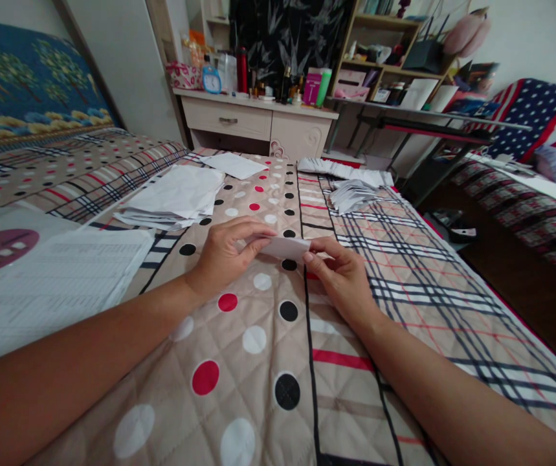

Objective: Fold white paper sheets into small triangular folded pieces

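Observation:
Between my two hands is a small white piece of paper [286,247], held just above the patterned bedspread [258,317]. My left hand [226,252] pinches its left end between thumb and fingers. At the right end, the thumb and curled fingers of my right hand [340,272] grip it. Beyond my left hand lies a stack of white paper [173,191], with a single white sheet [235,165] past it. A pile of narrow paper strips [353,196] rests beyond my right hand, near a long bundle of white paper [338,171].
Printed sheets [64,275] lie at the left, partly under a clear plastic bag [3,226] with a purple print. A dresser [229,120] with bottles and a blue clock [211,79] stands at the far end. A folding table [433,123] is beyond the bed's right edge.

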Tool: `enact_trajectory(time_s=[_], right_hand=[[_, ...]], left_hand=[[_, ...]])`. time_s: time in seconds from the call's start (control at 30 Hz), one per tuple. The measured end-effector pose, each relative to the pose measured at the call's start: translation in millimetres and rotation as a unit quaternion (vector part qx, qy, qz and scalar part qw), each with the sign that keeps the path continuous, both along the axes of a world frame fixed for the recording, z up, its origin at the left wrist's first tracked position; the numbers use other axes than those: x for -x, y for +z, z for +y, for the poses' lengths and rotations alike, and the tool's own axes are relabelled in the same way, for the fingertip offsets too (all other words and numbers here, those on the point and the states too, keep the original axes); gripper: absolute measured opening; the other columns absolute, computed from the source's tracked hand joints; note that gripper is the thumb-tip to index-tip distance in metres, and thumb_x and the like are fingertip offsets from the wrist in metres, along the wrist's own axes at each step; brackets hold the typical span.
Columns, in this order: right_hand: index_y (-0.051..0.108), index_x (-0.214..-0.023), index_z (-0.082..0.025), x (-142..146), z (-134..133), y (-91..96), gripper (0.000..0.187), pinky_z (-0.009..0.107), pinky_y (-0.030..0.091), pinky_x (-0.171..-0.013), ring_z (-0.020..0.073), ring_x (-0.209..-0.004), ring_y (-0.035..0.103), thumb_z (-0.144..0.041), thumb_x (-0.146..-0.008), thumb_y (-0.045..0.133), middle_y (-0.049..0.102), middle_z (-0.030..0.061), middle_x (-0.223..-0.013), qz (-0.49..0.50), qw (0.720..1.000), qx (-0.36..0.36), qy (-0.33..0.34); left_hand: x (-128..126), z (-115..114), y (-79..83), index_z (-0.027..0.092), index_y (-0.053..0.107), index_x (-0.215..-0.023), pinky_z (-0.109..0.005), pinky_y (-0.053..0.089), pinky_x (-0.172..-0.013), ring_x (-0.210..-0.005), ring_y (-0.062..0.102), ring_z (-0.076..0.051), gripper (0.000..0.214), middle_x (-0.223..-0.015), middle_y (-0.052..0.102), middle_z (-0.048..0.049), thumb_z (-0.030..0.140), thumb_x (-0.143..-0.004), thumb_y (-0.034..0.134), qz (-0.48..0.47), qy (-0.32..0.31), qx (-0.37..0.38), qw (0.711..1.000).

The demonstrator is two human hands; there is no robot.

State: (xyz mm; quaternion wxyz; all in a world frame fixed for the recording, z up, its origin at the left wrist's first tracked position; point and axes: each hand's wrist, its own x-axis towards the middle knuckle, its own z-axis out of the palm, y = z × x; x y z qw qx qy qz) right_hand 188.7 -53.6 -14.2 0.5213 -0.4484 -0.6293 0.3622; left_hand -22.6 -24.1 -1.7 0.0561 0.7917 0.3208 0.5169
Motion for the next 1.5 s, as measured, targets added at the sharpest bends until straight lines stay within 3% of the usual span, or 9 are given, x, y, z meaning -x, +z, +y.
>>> enact_trajectory(time_s=[0.2,0.37,0.57,0.73,0.87,1.03,1.37,1.5], right_hand=[[0.073,-0.090,-0.022,-0.8,-0.2,1.8,0.021,0.024,0.048,-0.060,0.0160,-0.077,0.062,-0.041,-0.085,0.065,0.068,0.0029,-0.089,0.004,1.000,-0.008,0.008],[0.072,-0.087,-0.020,-1.7,-1.3,6.0,0.022,0.025,0.048,-0.068,0.0156,-0.080,0.062,-0.040,-0.088,0.062,0.068,0.0023,-0.085,-0.014,0.999,-0.023,0.019],[0.072,-0.088,-0.021,-1.1,-2.2,5.3,0.018,0.026,0.046,-0.065,0.0155,-0.078,0.061,-0.038,-0.087,0.064,0.068,0.0025,-0.088,-0.014,0.999,-0.032,0.019],[0.069,-0.073,-0.020,-5.0,-6.3,10.2,0.018,0.028,0.043,-0.065,0.0150,-0.072,0.056,-0.033,-0.086,0.065,0.063,0.0011,-0.075,-0.031,0.996,-0.081,-0.007],[0.065,-0.066,-0.020,-8.3,-7.9,12.2,0.024,0.028,0.041,-0.058,0.0146,-0.063,0.050,-0.035,-0.085,0.064,0.054,0.0001,-0.067,0.023,0.999,-0.022,-0.039],[0.055,-0.062,-0.020,-7.5,-4.5,5.3,0.034,0.025,0.035,-0.048,0.0116,-0.050,0.039,-0.045,-0.086,0.060,0.043,-0.0033,-0.055,0.080,0.995,0.058,-0.032],[0.063,-0.075,-0.020,-5.6,-1.7,-0.1,0.028,0.023,0.040,-0.053,0.0107,-0.057,0.049,-0.044,-0.087,0.061,0.054,-0.0020,-0.065,0.138,0.986,0.083,0.032],[0.065,-0.080,-0.021,-1.9,-2.1,2.0,0.018,0.023,0.041,-0.052,0.0115,-0.058,0.052,-0.038,-0.078,0.070,0.060,-0.0016,-0.070,0.124,0.987,0.091,0.042]], left_hand=[[0.6,1.0,-2.1,0.018,0.071,-0.100,-0.028,0.052,-0.085,-0.093,0.065,-0.015,0.026,-0.097,0.070,-0.0050,0.002,-0.081,0.062,0.019,-0.039,-0.007,0.999],[-0.8,-0.6,-2.2,0.018,0.071,-0.100,-0.027,0.053,-0.084,-0.093,0.066,-0.014,0.029,-0.097,0.070,-0.0045,-0.001,-0.080,0.061,0.028,-0.042,-0.019,0.999],[-1.4,-2.6,-2.6,0.018,0.072,-0.100,-0.024,0.054,-0.082,-0.089,0.068,-0.013,0.029,-0.095,0.074,-0.0038,0.001,-0.079,0.064,0.020,-0.024,-0.018,0.999],[-5.2,-7.2,-0.5,0.019,0.075,-0.092,-0.023,0.056,-0.074,-0.080,0.070,-0.015,0.018,-0.089,0.076,-0.0023,0.012,-0.076,0.072,-0.009,-0.004,0.063,0.998],[-6.3,-5.1,-0.5,0.017,0.075,-0.079,-0.021,0.053,-0.057,-0.063,0.067,-0.013,0.006,-0.074,0.075,-0.0010,0.021,-0.079,0.070,-0.060,0.010,0.163,0.985],[-4.2,0.0,-2.8,0.020,0.076,-0.084,-0.023,0.055,-0.062,-0.069,0.069,-0.015,0.016,-0.079,0.076,-0.0002,0.020,-0.086,0.060,-0.072,0.025,0.184,0.980],[-2.2,4.1,-7.9,0.016,0.077,-0.087,-0.022,0.054,-0.061,-0.070,0.069,-0.015,0.016,-0.081,0.077,-0.0031,0.026,-0.085,0.064,-0.118,0.026,0.220,0.968],[-2.1,3.6,-8.5,0.016,0.077,-0.087,-0.023,0.054,-0.064,-0.073,0.069,-0.015,0.016,-0.082,0.077,-0.0036,0.026,-0.086,0.064,-0.113,0.031,0.211,0.970]])
